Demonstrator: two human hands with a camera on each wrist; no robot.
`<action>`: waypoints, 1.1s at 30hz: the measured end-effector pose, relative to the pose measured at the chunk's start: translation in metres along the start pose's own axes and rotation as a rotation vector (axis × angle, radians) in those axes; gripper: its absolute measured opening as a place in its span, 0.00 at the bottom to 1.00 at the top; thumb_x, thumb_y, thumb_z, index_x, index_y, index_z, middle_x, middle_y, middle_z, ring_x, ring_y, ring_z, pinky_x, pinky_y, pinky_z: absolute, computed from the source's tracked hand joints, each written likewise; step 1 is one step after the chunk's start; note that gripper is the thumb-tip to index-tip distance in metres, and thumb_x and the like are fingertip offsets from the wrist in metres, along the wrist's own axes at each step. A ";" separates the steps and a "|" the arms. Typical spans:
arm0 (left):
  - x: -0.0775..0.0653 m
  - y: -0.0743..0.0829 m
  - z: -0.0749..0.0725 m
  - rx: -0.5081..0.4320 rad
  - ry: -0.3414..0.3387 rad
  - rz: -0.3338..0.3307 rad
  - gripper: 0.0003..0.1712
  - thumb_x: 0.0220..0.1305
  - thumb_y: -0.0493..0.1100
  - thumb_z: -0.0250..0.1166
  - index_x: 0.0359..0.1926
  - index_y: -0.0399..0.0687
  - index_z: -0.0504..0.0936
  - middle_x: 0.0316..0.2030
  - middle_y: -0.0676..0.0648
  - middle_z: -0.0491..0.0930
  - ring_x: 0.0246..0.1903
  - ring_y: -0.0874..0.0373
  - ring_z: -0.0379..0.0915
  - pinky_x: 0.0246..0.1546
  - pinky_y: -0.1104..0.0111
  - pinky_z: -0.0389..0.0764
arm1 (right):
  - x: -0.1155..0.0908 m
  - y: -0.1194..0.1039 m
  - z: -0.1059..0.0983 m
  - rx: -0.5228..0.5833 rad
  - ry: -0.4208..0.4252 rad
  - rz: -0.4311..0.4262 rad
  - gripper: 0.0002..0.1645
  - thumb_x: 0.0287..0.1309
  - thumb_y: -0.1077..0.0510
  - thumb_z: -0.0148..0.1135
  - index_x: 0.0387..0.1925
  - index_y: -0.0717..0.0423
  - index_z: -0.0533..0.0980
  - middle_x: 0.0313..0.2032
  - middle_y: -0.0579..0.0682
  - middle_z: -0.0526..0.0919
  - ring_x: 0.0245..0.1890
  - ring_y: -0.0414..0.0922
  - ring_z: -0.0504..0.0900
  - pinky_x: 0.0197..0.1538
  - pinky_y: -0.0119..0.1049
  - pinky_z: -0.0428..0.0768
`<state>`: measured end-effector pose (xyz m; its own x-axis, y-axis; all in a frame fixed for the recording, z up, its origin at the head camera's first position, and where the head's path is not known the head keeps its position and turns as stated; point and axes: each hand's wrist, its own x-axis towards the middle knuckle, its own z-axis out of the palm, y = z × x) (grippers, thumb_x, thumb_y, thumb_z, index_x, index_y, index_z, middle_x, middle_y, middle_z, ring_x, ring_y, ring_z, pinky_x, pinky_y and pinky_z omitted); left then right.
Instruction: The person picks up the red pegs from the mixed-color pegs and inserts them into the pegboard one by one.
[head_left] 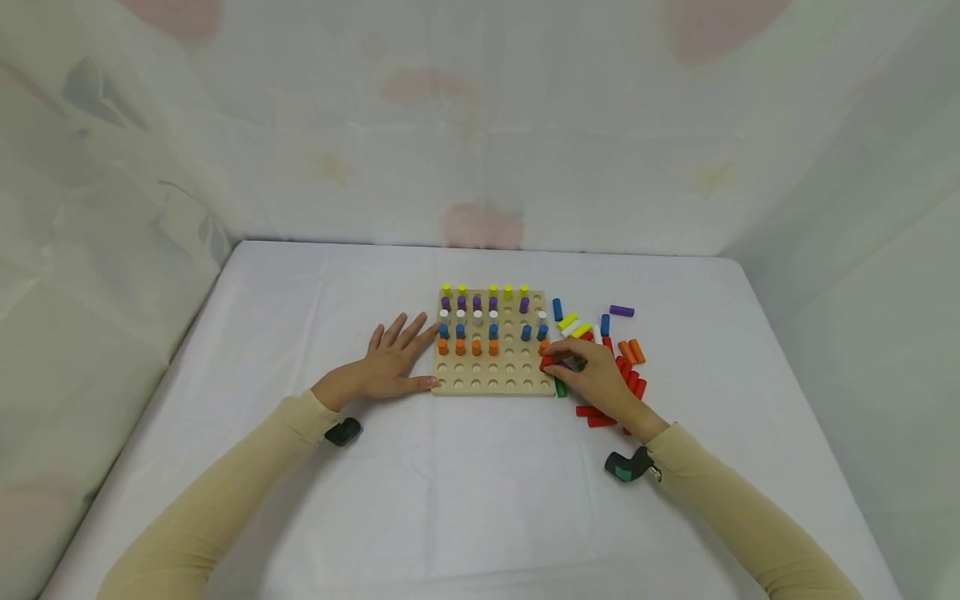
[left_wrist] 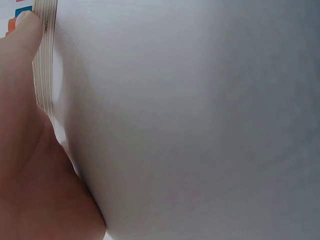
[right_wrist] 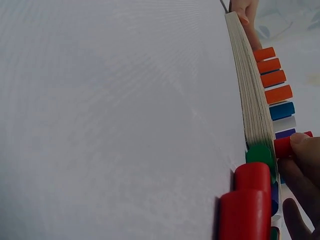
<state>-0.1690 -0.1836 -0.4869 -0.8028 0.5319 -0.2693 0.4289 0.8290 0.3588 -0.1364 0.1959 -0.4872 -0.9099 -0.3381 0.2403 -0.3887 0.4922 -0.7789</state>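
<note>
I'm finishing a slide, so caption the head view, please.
Left hand touching a wooden pegboard, right hand pinching a red peg at the board's right edge.

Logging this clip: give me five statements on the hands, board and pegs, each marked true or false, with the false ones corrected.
1. The right hand pinches a red peg. True.
2. Pegs lie loose left of the board. False: the loose pegs lie to its right.
3. The left hand has its fingers spread. True.
4. The board's nearest row holds white pegs. False: it holds none.
5. Orange pegs stand in the board. True.
</note>
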 end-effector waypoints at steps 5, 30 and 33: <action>0.001 0.000 0.000 0.007 0.001 0.000 0.56 0.64 0.73 0.54 0.80 0.62 0.33 0.80 0.44 0.26 0.78 0.36 0.16 0.71 0.32 0.28 | 0.000 -0.004 -0.006 -0.013 0.001 0.021 0.16 0.55 0.55 0.73 0.47 0.47 0.83 0.44 0.44 0.88 0.41 0.43 0.81 0.45 0.35 0.82; -0.002 0.006 -0.005 0.016 -0.016 -0.009 0.57 0.64 0.72 0.56 0.80 0.58 0.35 0.80 0.42 0.27 0.78 0.35 0.18 0.71 0.32 0.29 | 0.000 0.013 -0.041 -0.094 -0.036 0.135 0.19 0.60 0.53 0.69 0.52 0.51 0.81 0.48 0.46 0.87 0.51 0.45 0.80 0.56 0.49 0.80; -0.002 0.006 -0.005 0.021 -0.017 -0.013 0.56 0.65 0.72 0.55 0.80 0.58 0.34 0.80 0.42 0.27 0.78 0.35 0.18 0.71 0.32 0.29 | 0.001 0.014 -0.044 -0.121 -0.025 0.123 0.19 0.59 0.55 0.70 0.52 0.52 0.81 0.48 0.48 0.87 0.51 0.46 0.80 0.55 0.48 0.80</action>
<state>-0.1668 -0.1803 -0.4799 -0.8012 0.5239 -0.2892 0.4272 0.8391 0.3367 -0.1488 0.2379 -0.4727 -0.9483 -0.2887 0.1318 -0.2906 0.6232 -0.7261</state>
